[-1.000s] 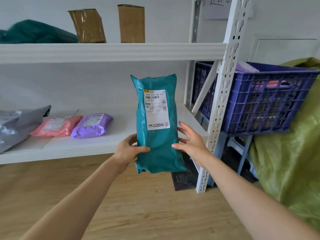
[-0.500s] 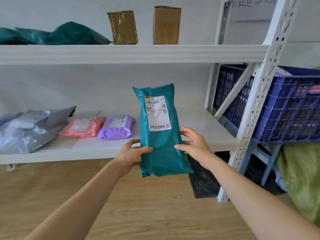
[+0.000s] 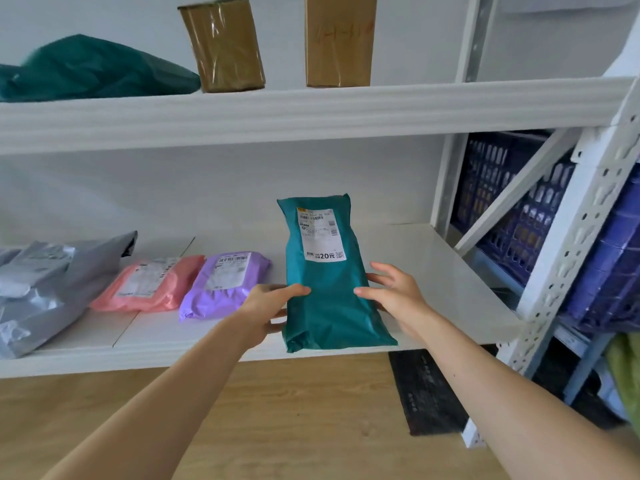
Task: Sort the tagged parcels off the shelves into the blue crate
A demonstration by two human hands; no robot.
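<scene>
A teal parcel (image 3: 329, 296) with a white shipping label is held over the front of the lower shelf (image 3: 433, 271), its label side up. My left hand (image 3: 270, 306) grips its left edge, thumb on top. My right hand (image 3: 394, 296) holds its right edge with the fingers spread. Left of it on the same shelf lie a purple parcel (image 3: 225, 285), a pink parcel (image 3: 149, 285) and grey parcels (image 3: 52, 289). The blue crate (image 3: 519, 216) stands to the right, behind the shelf's white upright post.
On the upper shelf (image 3: 311, 112) sit a dark green bag (image 3: 93, 67) and two brown boxes (image 3: 225, 43). The perforated white post (image 3: 568, 258) and a diagonal brace stand between the shelf and the crate. Wood floor and a dark mat (image 3: 429, 393) lie below.
The view has swung left and closer to the shelves. The teal parcel has gone from upright in front of me down and forward over the lower shelf, both hands still on it.
</scene>
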